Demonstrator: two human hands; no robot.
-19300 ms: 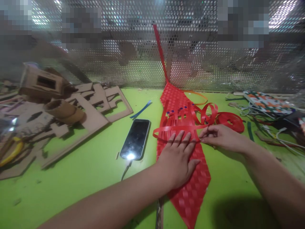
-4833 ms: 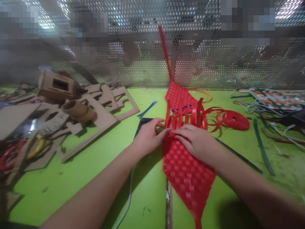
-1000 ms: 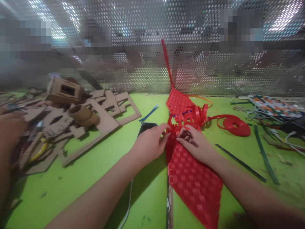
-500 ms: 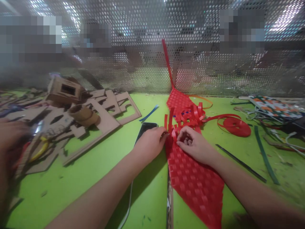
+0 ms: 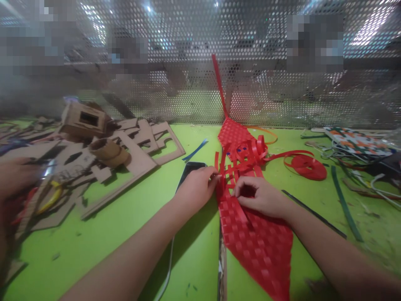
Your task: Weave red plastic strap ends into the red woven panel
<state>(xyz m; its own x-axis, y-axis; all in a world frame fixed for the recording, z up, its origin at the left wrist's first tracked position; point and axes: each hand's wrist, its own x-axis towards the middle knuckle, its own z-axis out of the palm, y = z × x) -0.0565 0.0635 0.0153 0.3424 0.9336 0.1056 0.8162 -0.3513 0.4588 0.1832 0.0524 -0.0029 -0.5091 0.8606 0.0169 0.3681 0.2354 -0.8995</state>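
Note:
A woven red strap piece (image 5: 255,246) lies lengthwise on the green table, with loose red strips standing up around its open middle section. My left hand (image 5: 200,186) pinches a red strip at the left edge of the weave. My right hand (image 5: 263,196) has thumb and forefinger closed on another red strip (image 5: 241,213), whose end points down over the finished weave. Beyond my hands the far woven part (image 5: 234,131) tapers into one long strip leaning up against the mesh. A red strip runs right to a flat coil (image 5: 308,167). Under my left hand lies a phone (image 5: 194,166).
Cardboard pieces (image 5: 122,188) and a cardboard box (image 5: 83,119) crowd the left side. Another person's hand (image 5: 15,177) is at the far left. A perforated metal screen (image 5: 194,92) closes off the back. Green and black strips and a multicoloured woven piece (image 5: 357,142) lie right.
My right hand has shifted slightly down, and a red strip now shows below its fingers, laid over the weave. My left hand stays at the left edge.

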